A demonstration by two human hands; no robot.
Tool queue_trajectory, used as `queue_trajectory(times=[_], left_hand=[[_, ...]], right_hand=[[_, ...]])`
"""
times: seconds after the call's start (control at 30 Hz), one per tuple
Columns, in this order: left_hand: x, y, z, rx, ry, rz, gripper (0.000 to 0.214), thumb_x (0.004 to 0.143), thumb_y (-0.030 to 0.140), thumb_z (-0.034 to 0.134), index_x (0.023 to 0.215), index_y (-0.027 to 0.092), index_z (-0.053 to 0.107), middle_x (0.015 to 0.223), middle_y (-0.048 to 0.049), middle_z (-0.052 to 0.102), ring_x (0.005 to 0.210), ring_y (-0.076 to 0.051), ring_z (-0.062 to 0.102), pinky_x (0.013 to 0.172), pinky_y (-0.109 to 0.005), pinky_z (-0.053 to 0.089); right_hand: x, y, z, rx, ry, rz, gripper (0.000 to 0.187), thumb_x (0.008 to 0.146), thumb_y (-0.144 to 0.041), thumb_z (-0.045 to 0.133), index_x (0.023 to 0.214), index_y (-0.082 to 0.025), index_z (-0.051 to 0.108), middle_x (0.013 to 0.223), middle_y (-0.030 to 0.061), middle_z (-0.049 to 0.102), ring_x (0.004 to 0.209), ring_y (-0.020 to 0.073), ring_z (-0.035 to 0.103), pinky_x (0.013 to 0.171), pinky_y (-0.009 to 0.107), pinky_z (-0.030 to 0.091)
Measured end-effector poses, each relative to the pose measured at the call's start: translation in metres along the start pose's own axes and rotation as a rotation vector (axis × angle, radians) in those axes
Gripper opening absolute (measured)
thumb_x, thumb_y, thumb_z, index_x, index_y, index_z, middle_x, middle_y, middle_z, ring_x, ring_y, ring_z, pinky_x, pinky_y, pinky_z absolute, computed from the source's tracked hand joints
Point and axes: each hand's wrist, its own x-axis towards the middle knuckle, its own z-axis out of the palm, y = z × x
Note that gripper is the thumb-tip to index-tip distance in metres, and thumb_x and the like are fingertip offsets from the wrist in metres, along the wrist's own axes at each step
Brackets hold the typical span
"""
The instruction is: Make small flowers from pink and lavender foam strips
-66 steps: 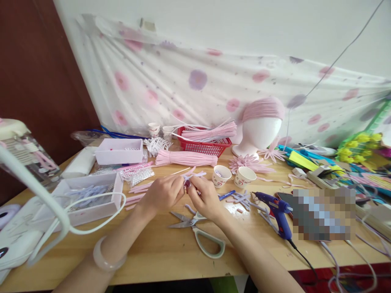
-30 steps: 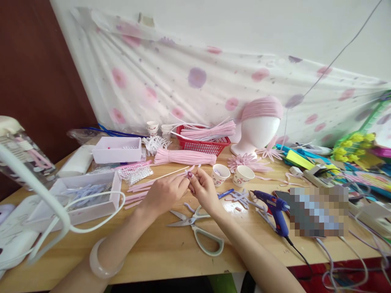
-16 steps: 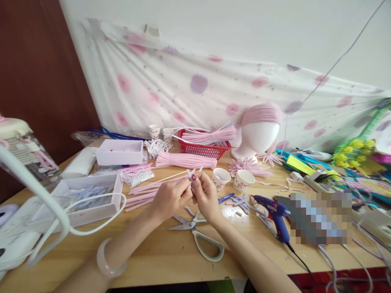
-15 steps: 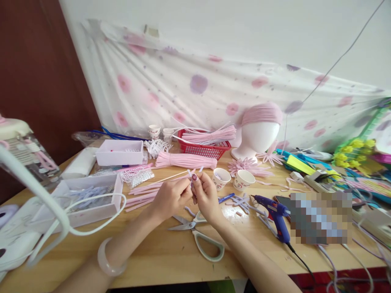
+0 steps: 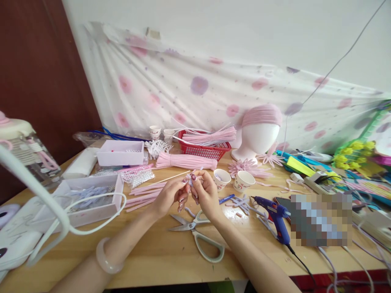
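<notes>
A short lavender pipe cleaner [image 5: 191,179], bent and mostly covered by fingers, is between my two hands above the middle of the table. My right hand [image 5: 207,194] pinches it between thumb and fingers. From the other side, my left hand [image 5: 170,194] touches it with thumb and fingertip, its other fingers loosely curled. Below the hands lies a pair of scissors [image 5: 209,246] with its blades spread. Cut lavender pipe cleaner pieces [image 5: 242,203] and a blue pen [image 5: 226,198] rest to the right. Just behind the right hand stands a paper cup [image 5: 222,185] with small lavender bits inside.
Pink pipe cleaners [image 5: 186,161] lie bundled behind the hands, near a red basket [image 5: 210,151]. A foam head [image 5: 259,140] stands behind a second cup [image 5: 244,186]. The blue glue gun [image 5: 275,217] trails a cord at right. A white box [image 5: 116,203] is at left.
My left hand's fingers have loosened and uncurled a little, and its fingertips have shifted at the lavender piece. My right hand keeps its pinch almost in place.
</notes>
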Motion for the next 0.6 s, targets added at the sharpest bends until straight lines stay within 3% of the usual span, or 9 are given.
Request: queue_trajectory(times=[0.3, 0.6], left_hand=[[-0.0073, 0.0065, 0.0080, 0.247, 0.123, 0.150, 0.034, 0.093, 0.048, 0.045, 0.076, 0.019, 0.048, 0.053, 0.0060, 0.048, 0.041, -0.008, 0.043, 0.040, -0.019, 0.042], [-0.0056, 0.0059, 0.0091, 0.014, 0.120, 0.081, 0.037, 0.086, 0.053, 0.054, 0.072, 0.019, 0.049, 0.051, 0.0082, 0.042, 0.039, -0.007, 0.040, 0.035, -0.019, 0.041]], right_hand=[[-0.0021, 0.0005, 0.0020, 0.025, -0.045, 0.026, 0.031, 0.089, -0.047, 0.058, 0.100, -0.023, 0.040, 0.045, -0.0151, 0.044, 0.033, 0.0043, 0.032, 0.034, 0.013, 0.026], [-0.0013, 0.0024, 0.0046, 0.073, -0.067, 0.036, 0.038, 0.087, -0.056, 0.057, 0.096, -0.025, 0.037, 0.045, -0.0152, 0.039, 0.032, 0.0051, 0.030, 0.034, 0.014, 0.026]])
